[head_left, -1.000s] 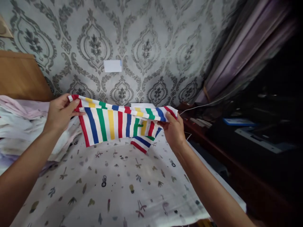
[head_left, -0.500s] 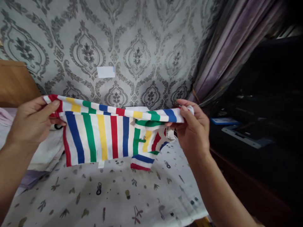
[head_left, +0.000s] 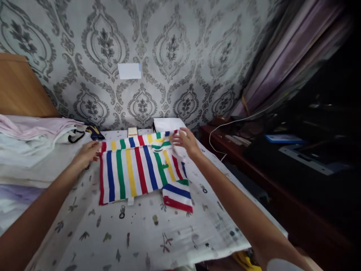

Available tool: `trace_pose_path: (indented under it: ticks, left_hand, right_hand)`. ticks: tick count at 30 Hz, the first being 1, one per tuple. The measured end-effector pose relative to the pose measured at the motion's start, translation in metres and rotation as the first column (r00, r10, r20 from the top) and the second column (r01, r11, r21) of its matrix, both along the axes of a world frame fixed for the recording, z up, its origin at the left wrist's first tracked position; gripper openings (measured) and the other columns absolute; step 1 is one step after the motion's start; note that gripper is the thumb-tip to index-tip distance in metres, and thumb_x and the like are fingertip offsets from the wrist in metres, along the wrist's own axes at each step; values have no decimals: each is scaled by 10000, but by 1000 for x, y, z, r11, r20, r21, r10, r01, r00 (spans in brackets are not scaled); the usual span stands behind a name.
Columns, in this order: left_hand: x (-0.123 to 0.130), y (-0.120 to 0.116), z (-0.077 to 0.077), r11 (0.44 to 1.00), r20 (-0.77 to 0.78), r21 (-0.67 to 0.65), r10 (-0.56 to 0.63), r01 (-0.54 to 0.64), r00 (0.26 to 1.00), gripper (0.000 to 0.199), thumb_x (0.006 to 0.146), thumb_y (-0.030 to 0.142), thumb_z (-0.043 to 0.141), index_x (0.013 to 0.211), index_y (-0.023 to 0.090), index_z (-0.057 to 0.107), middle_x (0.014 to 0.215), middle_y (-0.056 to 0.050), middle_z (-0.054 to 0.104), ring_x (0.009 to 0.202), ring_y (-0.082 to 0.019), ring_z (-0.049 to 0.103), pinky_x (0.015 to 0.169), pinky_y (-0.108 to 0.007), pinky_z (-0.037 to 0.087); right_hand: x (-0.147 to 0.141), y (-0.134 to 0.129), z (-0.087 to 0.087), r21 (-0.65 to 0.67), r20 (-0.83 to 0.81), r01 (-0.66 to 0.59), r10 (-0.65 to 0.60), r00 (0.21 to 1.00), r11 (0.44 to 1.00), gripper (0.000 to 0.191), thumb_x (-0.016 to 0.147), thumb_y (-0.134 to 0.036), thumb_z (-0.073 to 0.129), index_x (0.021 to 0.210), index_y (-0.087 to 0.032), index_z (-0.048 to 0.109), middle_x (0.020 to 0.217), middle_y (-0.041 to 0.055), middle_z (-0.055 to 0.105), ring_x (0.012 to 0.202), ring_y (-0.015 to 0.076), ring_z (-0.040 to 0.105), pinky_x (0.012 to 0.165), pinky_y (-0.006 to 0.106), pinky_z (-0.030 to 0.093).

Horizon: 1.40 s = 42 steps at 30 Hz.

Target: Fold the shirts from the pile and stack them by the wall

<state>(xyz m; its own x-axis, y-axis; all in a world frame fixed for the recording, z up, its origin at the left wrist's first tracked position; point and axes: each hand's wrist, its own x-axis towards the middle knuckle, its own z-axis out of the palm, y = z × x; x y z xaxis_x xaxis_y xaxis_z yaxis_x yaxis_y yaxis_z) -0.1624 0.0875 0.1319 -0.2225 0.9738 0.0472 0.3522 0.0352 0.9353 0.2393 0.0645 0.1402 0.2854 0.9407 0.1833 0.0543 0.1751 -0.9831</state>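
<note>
A striped T-shirt (head_left: 138,173) in white, red, blue, green and yellow lies sideways on the patterned cloth, its far edge folded over in a strip. Its hem points left, and one short sleeve with a red cuff angles out at the near right. My left hand (head_left: 87,153) pinches the far corner of the hem. At the collar end, my right hand (head_left: 186,142) rests at the folded edge with its fingers apart. A small white label sticks out from the shirt's near side.
Light-coloured clothes (head_left: 36,146) are piled on the left beside a wooden board (head_left: 25,86). Along the wall lie a small box (head_left: 132,131) and a white sheet-like item (head_left: 168,124). A white cable (head_left: 211,137) crosses a dark red ledge on the right.
The shirt has come down from mid-air onto the cloth, farther from me. Both hands moved down and inward with it, and my right hand's fingers have spread from their grip.
</note>
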Motion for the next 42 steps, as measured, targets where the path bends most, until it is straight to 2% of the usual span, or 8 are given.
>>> trace_pose_path:
  ticks: [5,9,13,18,24,31,35,42]
  left_hand:
    - [-13,8,-50,998,-517,28,-33,55,855,287,774,406,506,950,197,596,898,-53,676,832,-226,655,770,-340,522]
    - [2,2,-63,932,-715,15,-243,362,655,344,850,446,409,960,201,624,1007,-85,699,973,-262,645,904,-386,504]
    - [22,1,-64,927,-867,-75,-243,368,434,358,880,369,427,1113,192,633,1175,-129,657,1145,-318,580,933,-433,496]
    - [19,10,-60,929,-921,-129,-242,348,305,319,865,208,401,1047,197,663,1133,-129,668,1129,-297,590,893,-394,500]
    - [-3,48,-57,964,-819,-62,-196,258,539,310,857,371,429,965,214,673,921,-69,717,905,-265,645,785,-334,473]
    - [-7,72,-57,998,-646,-28,-60,55,761,275,775,384,476,881,177,622,851,-72,679,842,-241,645,762,-320,482]
    - [-11,51,-60,998,-560,-54,-19,-14,828,503,777,436,512,1173,130,555,916,-89,671,835,-250,656,763,-352,500]
    - [-22,-44,-62,963,-261,-240,-188,124,947,725,717,627,613,1289,211,454,757,-2,632,687,-238,656,549,-315,490]
  right_hand:
    - [2,4,-69,-97,415,-61,96,905,993,244,929,-316,509,1125,-210,609,1046,89,708,957,232,707,782,376,601]
    - [-6,0,-78,-160,827,-165,223,515,973,306,894,-186,554,1182,-206,656,1247,103,644,1066,232,659,922,360,535]
    - [-26,12,-73,-233,945,-105,250,209,967,356,929,-211,532,1267,-233,644,1352,121,564,1089,255,647,875,335,511]
    - [-35,38,-68,-200,869,-33,193,456,979,214,909,-209,547,1011,-208,736,1118,105,701,1022,265,669,862,341,489]
    - [-45,86,-61,-201,701,-66,191,687,977,261,927,-249,484,1015,-181,720,746,28,746,699,201,710,663,286,549]
    - [-71,103,-69,-144,576,-141,199,793,980,527,900,-149,502,1427,-163,488,1265,119,699,1163,203,664,916,324,554]
    - [-46,58,-76,-104,668,-153,183,721,983,467,909,-160,469,1371,-164,533,1293,133,666,1184,234,633,1011,385,503]
    - [20,-86,-89,-171,871,228,38,491,959,412,927,-465,507,1218,-186,593,1162,150,654,1070,303,630,945,447,499]
